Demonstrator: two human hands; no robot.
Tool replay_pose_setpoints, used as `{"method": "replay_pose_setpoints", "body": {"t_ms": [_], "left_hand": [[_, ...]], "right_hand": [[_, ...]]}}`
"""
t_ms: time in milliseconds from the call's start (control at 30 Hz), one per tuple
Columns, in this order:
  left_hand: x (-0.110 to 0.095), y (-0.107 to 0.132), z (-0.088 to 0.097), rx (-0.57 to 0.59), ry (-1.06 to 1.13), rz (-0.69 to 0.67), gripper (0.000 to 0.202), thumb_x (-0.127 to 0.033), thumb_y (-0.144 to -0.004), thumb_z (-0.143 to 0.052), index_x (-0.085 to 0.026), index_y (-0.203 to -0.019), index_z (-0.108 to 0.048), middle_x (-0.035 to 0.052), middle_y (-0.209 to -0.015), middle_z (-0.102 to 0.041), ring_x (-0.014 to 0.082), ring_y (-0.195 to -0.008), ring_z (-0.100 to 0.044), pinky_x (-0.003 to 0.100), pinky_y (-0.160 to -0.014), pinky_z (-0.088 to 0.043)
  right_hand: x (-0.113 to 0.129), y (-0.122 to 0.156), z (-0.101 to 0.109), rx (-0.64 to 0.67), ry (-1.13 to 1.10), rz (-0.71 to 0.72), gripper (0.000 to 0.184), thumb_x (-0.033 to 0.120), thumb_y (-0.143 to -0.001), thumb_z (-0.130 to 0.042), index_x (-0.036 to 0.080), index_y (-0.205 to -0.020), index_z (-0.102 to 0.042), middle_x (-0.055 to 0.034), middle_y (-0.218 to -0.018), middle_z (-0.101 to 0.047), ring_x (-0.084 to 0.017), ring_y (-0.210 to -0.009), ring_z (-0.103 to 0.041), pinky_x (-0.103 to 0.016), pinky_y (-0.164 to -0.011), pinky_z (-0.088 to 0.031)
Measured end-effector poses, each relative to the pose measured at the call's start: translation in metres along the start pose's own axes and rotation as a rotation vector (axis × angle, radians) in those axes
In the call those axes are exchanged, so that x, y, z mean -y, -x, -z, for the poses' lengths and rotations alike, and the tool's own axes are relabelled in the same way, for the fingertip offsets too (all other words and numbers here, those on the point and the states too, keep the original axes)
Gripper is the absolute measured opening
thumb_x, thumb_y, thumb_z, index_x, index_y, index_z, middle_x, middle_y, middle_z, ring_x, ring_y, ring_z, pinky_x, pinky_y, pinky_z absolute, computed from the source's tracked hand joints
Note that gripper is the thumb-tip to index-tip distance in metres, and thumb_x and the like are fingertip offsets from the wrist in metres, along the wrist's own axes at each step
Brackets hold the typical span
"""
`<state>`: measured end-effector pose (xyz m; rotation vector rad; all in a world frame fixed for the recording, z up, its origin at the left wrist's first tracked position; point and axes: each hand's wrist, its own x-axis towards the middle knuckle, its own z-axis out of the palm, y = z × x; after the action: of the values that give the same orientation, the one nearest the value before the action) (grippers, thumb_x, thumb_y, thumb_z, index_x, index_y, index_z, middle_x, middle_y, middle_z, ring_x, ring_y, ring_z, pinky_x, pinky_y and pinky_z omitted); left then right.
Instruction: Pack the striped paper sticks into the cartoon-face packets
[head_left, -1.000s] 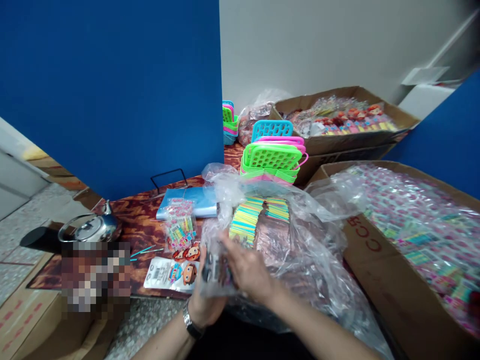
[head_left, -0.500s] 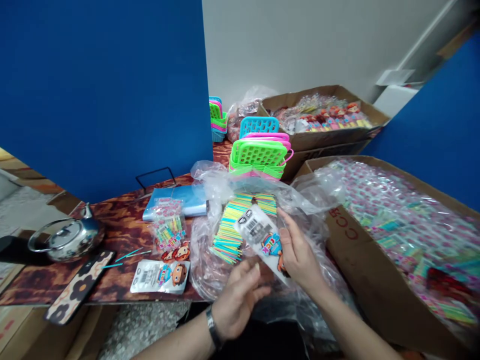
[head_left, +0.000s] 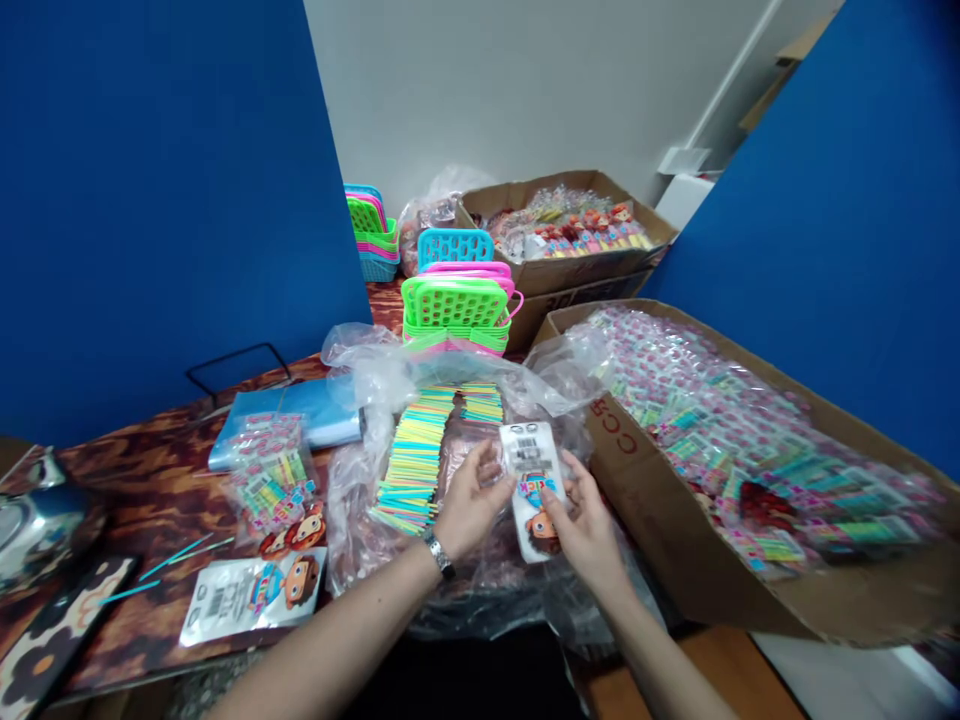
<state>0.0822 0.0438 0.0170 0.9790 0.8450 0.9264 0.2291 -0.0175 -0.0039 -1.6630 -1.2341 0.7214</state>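
Note:
Both my hands hold a small printed packet (head_left: 531,482) with a barcode and a cartoon face, over a crumpled clear plastic bag (head_left: 465,400). My left hand (head_left: 469,502), with a watch on its wrist, pinches the packet's left edge. My right hand (head_left: 583,520) grips its lower right side. Inside the bag lies a row of bright yellow, green and blue sticks (head_left: 411,462). Another printed packet (head_left: 251,592) and a filled packet of sticks (head_left: 271,482) lie on the table to the left.
A large cardboard box (head_left: 645,470) of filled packets stands at the right, another box (head_left: 570,265) at the back. Stacked green, pink and blue plastic baskets (head_left: 454,305) sit behind the bag. A blue folder (head_left: 300,415), loose sticks, a metal kettle (head_left: 34,515) and blue partitions surround the table.
The view has swung to the right. My left hand rose from below the packet and took its left edge, so both hands now hold it, lower and upright.

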Motion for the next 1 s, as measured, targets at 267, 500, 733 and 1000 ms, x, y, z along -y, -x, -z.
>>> {"method": "replay_pose_setpoints", "body": {"t_ms": [267,500,733,1000], "left_hand": [[0.033,0.029,0.009,0.469,-1.005,-0.388,0.038,-0.023,-0.082,-0.049,-0.02,-0.12,-0.051,0.0117,-0.124,-0.053,0.0262,-0.115,-0.046,0.043,-0.099,-0.036],[0.053,0.033,-0.002,0.61,-1.36,-0.443,0.045,-0.028,-0.086,-0.039,-0.02,-0.131,-0.037,0.0106,-0.14,-0.037,0.0334,-0.128,-0.028,0.056,-0.1,-0.027],[0.055,0.029,0.0,0.616,-1.324,-0.396,0.052,-0.03,-0.082,-0.047,-0.023,-0.132,-0.034,0.0106,-0.143,-0.032,0.033,-0.128,-0.029,0.055,-0.101,-0.026],[0.04,0.013,0.004,0.278,-0.863,-0.319,0.042,-0.026,-0.082,-0.05,-0.018,-0.123,-0.048,0.0131,-0.125,-0.052,0.0244,-0.114,-0.048,0.041,-0.097,-0.038]], "right_hand": [[-0.022,-0.027,0.024,0.147,1.108,-0.068,0.045,0.049,-0.087,-0.034,0.025,-0.122,-0.047,-0.0116,-0.088,-0.065,-0.023,-0.066,-0.064,-0.031,-0.055,-0.041],[-0.036,-0.083,0.027,0.063,0.862,-0.035,0.046,0.046,-0.082,-0.046,0.018,-0.118,-0.047,-0.0059,-0.086,-0.065,-0.019,-0.077,-0.062,-0.025,-0.06,-0.038],[-0.041,-0.095,0.024,0.102,0.835,0.005,0.028,0.027,-0.082,-0.045,0.018,-0.107,-0.054,-0.0022,-0.076,-0.067,-0.017,-0.071,-0.062,-0.024,-0.062,-0.038],[-0.026,-0.081,0.04,0.027,0.78,0.126,0.027,0.025,-0.086,-0.036,0.02,-0.098,-0.059,-0.0057,-0.095,-0.064,-0.017,-0.084,-0.061,-0.026,-0.073,-0.041]]}}
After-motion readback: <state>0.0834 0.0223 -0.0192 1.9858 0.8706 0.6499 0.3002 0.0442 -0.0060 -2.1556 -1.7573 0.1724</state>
